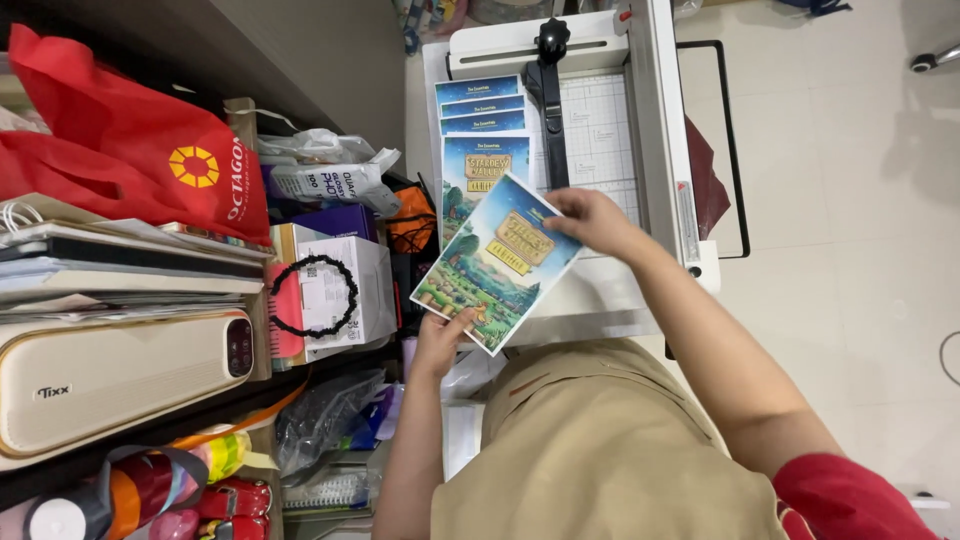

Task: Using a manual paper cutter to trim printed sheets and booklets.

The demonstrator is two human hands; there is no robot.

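Both hands grip one printed card (497,262) at frame centre: left hand (443,340) pinches its lower edge, right hand (590,218) its upper-right corner. Card is held above the paper cutter (600,130), w/ more prints (482,150) stacked just above. Step: probably lifting a trimmed card; next needs a steady 2-hand carry.

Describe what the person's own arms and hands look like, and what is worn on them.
Both hands are bare: left hand, right hand. No gloves, rings, watch or bracelets show. Both forearms are uncovered. A red sleeve covers the right upper arm; the left arm shows no sleeve in view.
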